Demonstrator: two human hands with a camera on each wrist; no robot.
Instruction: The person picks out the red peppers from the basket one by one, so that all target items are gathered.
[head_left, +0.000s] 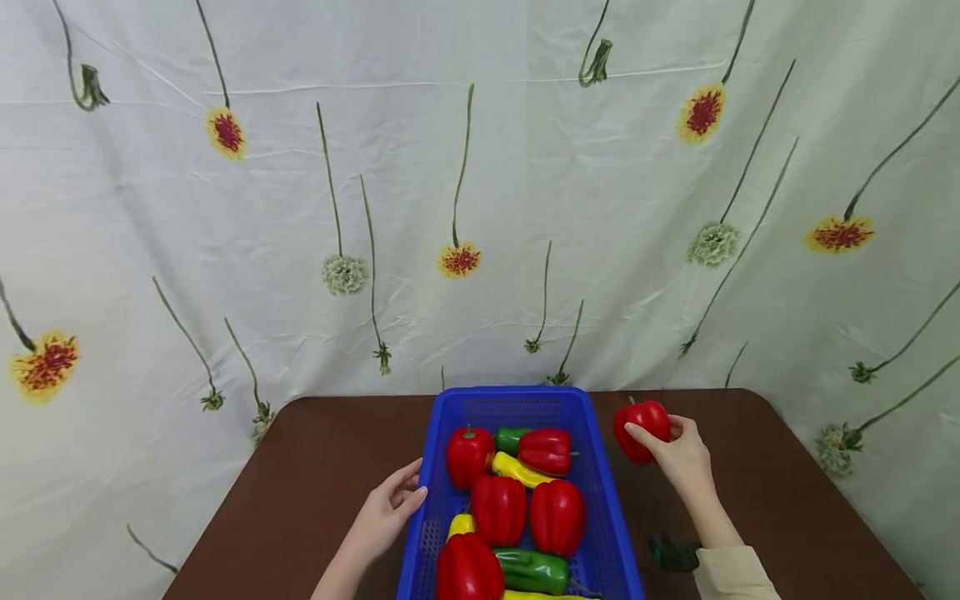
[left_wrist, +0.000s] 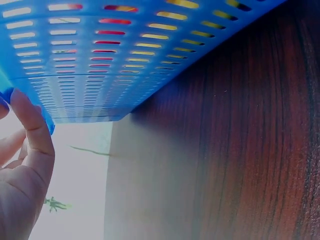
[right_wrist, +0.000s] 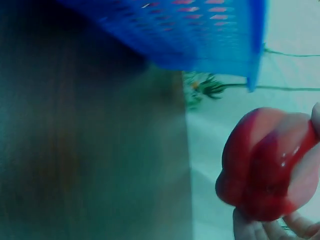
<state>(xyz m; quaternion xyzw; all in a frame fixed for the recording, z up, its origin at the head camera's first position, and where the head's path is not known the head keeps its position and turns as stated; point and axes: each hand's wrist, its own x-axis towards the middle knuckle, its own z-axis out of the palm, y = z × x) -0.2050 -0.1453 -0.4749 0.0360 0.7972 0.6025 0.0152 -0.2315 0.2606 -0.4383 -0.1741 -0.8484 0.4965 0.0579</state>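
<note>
A blue plastic basket (head_left: 611,500) with slotted walls stands on the brown table, holding several red bell peppers (head_left: 498,510), green peppers (head_left: 531,571) and yellow peppers (head_left: 521,472). At its left rim, my left hand (head_left: 378,515) pinches the edge between thumb and fingers; the left wrist view shows the fingers (left_wrist: 31,117) at the rim beside the slotted wall. My right hand (head_left: 684,462) grips another red bell pepper (head_left: 643,423), green stem up, outside the basket on its right. In the right wrist view this glossy pepper (right_wrist: 265,165) hangs beyond the basket's wall.
Near my right sleeve, a small dark green object (head_left: 672,553) lies on the table (head_left: 322,467). A pale cloth (head_left: 420,183) printed with flowers hangs behind the table's far edge. Raised basket walls surround the peppers.
</note>
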